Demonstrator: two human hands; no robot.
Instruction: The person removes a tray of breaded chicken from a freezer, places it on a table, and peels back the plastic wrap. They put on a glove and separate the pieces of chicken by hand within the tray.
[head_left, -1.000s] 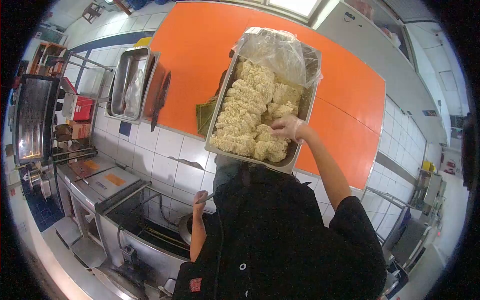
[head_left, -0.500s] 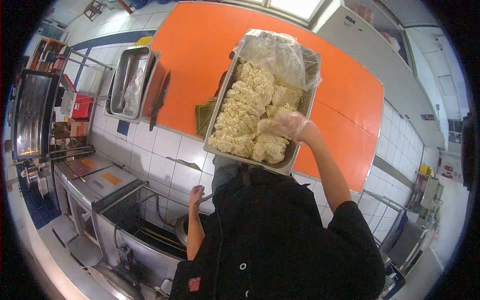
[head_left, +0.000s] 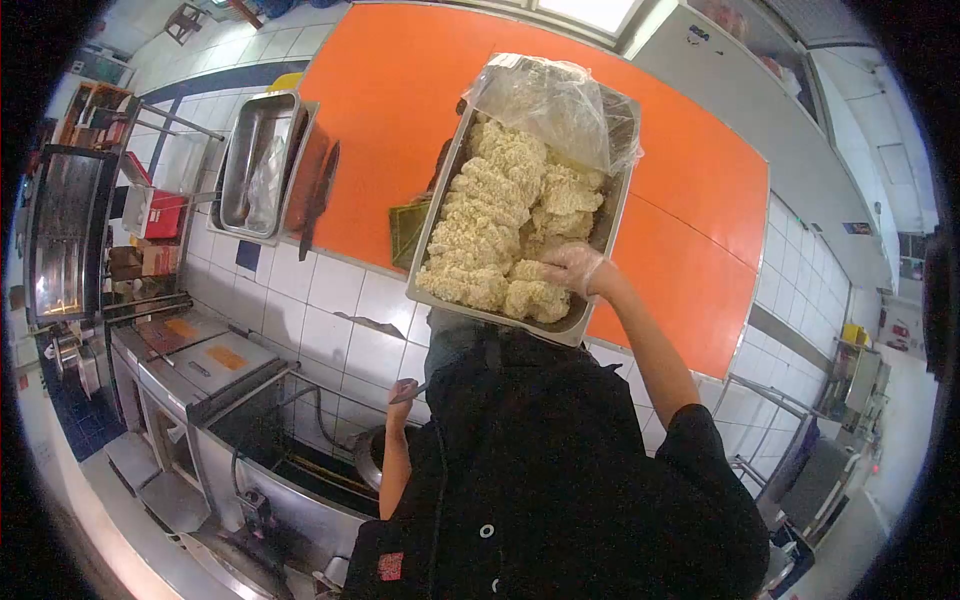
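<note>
A deep metal tray [head_left: 421, 250] full of crumb-coated chicken pieces [head_left: 482, 215] sits at the near side of the orange table. My right hand [head_left: 576, 267], in a clear plastic glove, is inside the tray at its right side. Its fingers are closed over a breaded chicken piece [head_left: 530, 270] in the near right part. Clear plastic film [head_left: 545, 100] is bunched over the tray's far end. Low at the left, beside my body, my bare left hand [head_left: 402, 393] is wrapped around a thin grey handle [head_left: 412, 393]; the handle's other end is hidden.
On the orange table [head_left: 400, 90], a dark long-bladed knife [head_left: 320, 200] and a green folded cloth [head_left: 405, 235] lie left of the tray. Steel pans [head_left: 232, 180] stand at the table's left end. A steel fryer unit [head_left: 280, 470] is at lower left, near a round pot [head_left: 370, 460].
My right hand has shifted slightly right and toward me, and the chicken pieces beneath it lie differently, with a gap beyond the fingers. My left hand has turned, showing more of the grey handle.
</note>
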